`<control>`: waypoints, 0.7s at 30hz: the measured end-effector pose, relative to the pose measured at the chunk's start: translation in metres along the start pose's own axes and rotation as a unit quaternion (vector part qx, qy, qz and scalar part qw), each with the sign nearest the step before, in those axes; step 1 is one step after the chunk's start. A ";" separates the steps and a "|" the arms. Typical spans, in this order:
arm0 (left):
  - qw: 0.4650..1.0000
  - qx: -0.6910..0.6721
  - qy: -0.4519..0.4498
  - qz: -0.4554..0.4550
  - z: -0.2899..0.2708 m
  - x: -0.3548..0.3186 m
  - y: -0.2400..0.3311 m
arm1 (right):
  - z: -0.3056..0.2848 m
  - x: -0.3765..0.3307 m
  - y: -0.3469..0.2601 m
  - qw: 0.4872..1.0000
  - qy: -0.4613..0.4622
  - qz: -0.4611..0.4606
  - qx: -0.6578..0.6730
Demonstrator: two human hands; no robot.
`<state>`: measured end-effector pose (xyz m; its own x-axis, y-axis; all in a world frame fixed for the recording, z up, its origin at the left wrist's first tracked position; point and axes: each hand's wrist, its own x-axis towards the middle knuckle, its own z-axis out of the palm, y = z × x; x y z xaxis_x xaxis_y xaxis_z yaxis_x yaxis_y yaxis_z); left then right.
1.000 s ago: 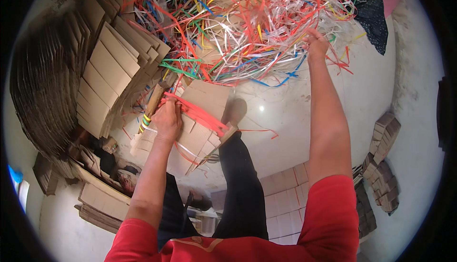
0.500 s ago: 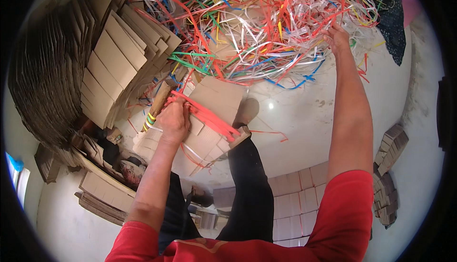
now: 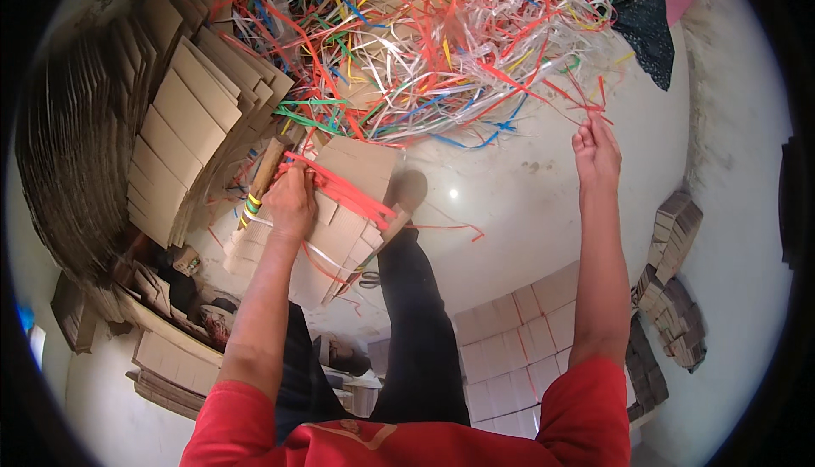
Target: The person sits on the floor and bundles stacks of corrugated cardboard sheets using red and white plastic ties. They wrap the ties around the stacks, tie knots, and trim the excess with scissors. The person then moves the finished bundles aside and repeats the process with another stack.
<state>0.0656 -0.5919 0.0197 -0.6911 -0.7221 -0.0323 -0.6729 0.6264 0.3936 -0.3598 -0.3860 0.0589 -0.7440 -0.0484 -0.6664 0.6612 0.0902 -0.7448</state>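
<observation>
My left hand (image 3: 290, 204) is closed on one end of a bundle of red plastic straps (image 3: 352, 195), which lies across stacked cardboard pieces (image 3: 361, 161). Just left of that hand is a wooden stick (image 3: 266, 170) with yellow and green bands wound round it. Out to the right, my right hand (image 3: 598, 153) pinches a thin red plastic strap (image 3: 586, 104) above the pale floor. This strap runs back toward a tangled heap of coloured straps (image 3: 441, 51) in red, white, blue, green and yellow.
Tall stacks of folded cardboard (image 3: 174, 144) lean at the left. Scissors (image 3: 369, 279) lie beside my dark-trousered leg (image 3: 412, 289). Bundled grey-brown blocks (image 3: 518, 331) stand at lower right, with more bundles (image 3: 675, 229) along the wall. Dark speckled cloth (image 3: 649, 38) hangs at upper right.
My right hand has drawn back from the edge of the heap, and a red strap now stretches from it. The left hand keeps its grip on the straps. The whole view has shifted slightly.
</observation>
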 end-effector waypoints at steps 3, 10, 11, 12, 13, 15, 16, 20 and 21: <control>1.000 -0.002 0.004 0.004 0.001 0.001 -0.002 | -0.016 -0.049 -0.034 0.998 -0.056 -0.016 0.029; 1.000 0.001 0.006 -0.001 -0.002 0.002 0.002 | -0.028 -0.196 -0.116 0.983 -0.164 -0.065 0.047; 1.000 -0.001 0.006 -0.002 -0.003 0.004 0.004 | -0.031 -0.217 -0.123 0.982 -0.163 -0.071 0.056; 1.000 -0.002 0.008 -0.002 -0.004 0.006 0.004 | -0.036 -0.235 -0.129 0.981 -0.164 -0.078 0.068; 1.000 0.000 0.003 -0.005 -0.005 0.007 0.004 | -0.039 -0.252 -0.138 0.979 -0.173 -0.095 0.056; 1.000 -0.003 -0.011 -0.014 -0.002 0.003 0.002 | -0.039 -0.284 -0.162 0.974 -0.187 -0.127 0.024; 0.999 -0.006 -0.025 -0.024 -0.004 0.004 0.002 | -0.036 -0.297 -0.174 0.972 -0.183 -0.142 0.039; 0.991 -0.068 -0.085 -0.075 -0.019 0.009 0.003 | -0.005 -0.358 -0.237 0.943 -0.194 -0.261 0.072; 0.988 -0.090 -0.094 -0.085 -0.022 0.012 0.002 | 0.004 -0.375 -0.259 0.927 -0.193 -0.309 0.086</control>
<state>0.0617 -0.6062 0.0403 -0.6201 -0.7344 -0.2760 -0.7378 0.4262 0.5235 -0.2520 -0.3950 0.5018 -0.9182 -0.3932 -0.0486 0.1500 -0.2314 -0.9612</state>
